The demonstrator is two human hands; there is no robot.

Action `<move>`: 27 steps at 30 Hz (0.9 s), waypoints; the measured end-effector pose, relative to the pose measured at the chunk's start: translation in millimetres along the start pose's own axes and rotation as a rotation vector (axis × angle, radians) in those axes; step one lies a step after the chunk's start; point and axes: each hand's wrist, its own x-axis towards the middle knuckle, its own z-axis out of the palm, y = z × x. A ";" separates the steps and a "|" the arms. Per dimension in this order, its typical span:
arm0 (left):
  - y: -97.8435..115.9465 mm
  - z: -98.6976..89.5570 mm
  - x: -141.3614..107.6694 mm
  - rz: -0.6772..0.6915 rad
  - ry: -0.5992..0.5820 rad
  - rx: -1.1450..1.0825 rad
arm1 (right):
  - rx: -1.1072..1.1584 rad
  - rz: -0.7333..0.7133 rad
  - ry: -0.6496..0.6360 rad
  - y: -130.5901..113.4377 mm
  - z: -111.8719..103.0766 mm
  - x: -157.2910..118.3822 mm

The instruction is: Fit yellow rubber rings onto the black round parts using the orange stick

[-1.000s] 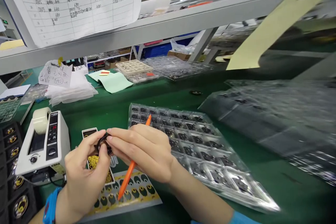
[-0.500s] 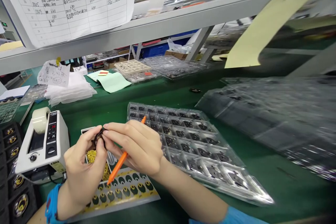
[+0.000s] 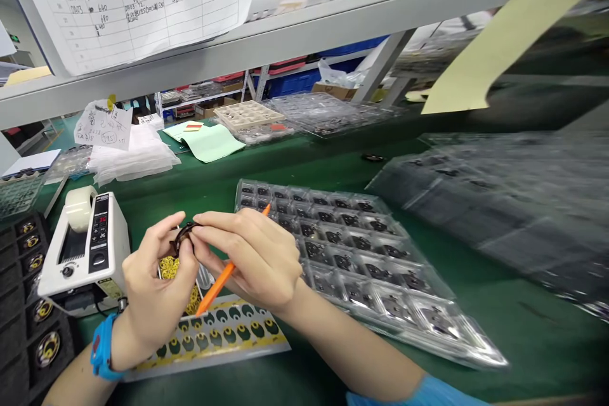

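My left hand [image 3: 159,279] is closed, with thumb and fingers pinching a small black curved part [image 3: 184,236]. The fingertips of my right hand [image 3: 252,257] meet the part's upper right edge. An orange pointed stick [image 3: 216,290] is tucked in my right hand, its lower tip slanting down to the left. Below the hands lies a sheet of yellow and dark green stickers [image 3: 228,333]. Small yellow pieces [image 3: 169,266] fill a box partly hidden behind my left hand. To the right, a clear compartment tray [image 3: 352,254] holds several black parts.
A white tape dispenser [image 3: 88,254] stands left, beside a black foam tray [image 3: 23,304] of round gold-and-black parts. Stacked clear trays [image 3: 514,216] lie at right. A grey shelf beam [image 3: 304,35] crosses above the bench, with a written sheet [image 3: 157,6] and a yellow strip [image 3: 504,44] hanging.
The black part is tilted differently between my fingers and more of it shows. My left index finger has lifted away from it slightly. The view has shifted a little.
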 end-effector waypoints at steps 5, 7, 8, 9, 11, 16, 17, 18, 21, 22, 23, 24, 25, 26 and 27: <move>4.0 -3.0 5.5 -0.159 -0.032 -0.091 | 0.017 -0.005 -0.010 0.7 -0.1 -1.0; 5.1 -3.8 7.1 -0.218 -0.044 -0.128 | 0.014 -0.002 -0.007 1.3 -0.1 -1.0; 5.1 -3.9 7.6 -0.244 -0.049 -0.143 | 0.009 0.002 -0.007 1.6 0.0 -0.9; 4.7 -3.7 7.9 -0.263 -0.050 -0.155 | 0.005 0.006 -0.007 1.8 0.1 -0.9; 3.0 -2.7 8.8 -0.284 -0.045 -0.175 | -0.002 0.012 -0.006 2.0 0.9 -1.2; -4.9 1.1 13.3 -0.287 -0.007 -0.235 | 0.011 0.029 0.003 -1.1 6.7 -4.1; -6.9 1.1 14.2 -0.286 0.002 -0.241 | 0.021 0.042 -0.002 -2.5 7.2 -4.4; -8.9 0.6 15.1 -0.284 0.014 -0.245 | 0.042 0.062 -0.007 -3.7 7.0 -4.2; -14.1 -4.5 18.0 -0.296 0.015 -0.294 | 0.246 0.160 -0.059 -4.2 0.5 -1.0; -15.0 -7.2 19.3 -0.314 -0.007 -0.328 | 0.334 0.208 -0.091 -2.7 -3.0 0.9; -15.4 -10.1 20.6 -0.337 -0.039 -0.362 | 0.407 0.254 -0.129 -0.2 -6.5 2.9; -15.2 -13.0 21.9 -0.362 -0.079 -0.390 | 0.451 0.290 -0.172 2.8 -9.8 4.8; -14.5 -15.6 23.2 -0.387 -0.123 -0.409 | 0.468 0.309 -0.217 6.2 -12.4 6.5; -13.4 -17.7 24.3 -0.407 -0.166 -0.418 | 0.467 0.308 -0.260 9.5 -14.1 7.8; -12.1 -19.3 25.2 -0.423 -0.207 -0.421 | 0.464 0.289 -0.302 12.5 -14.9 8.5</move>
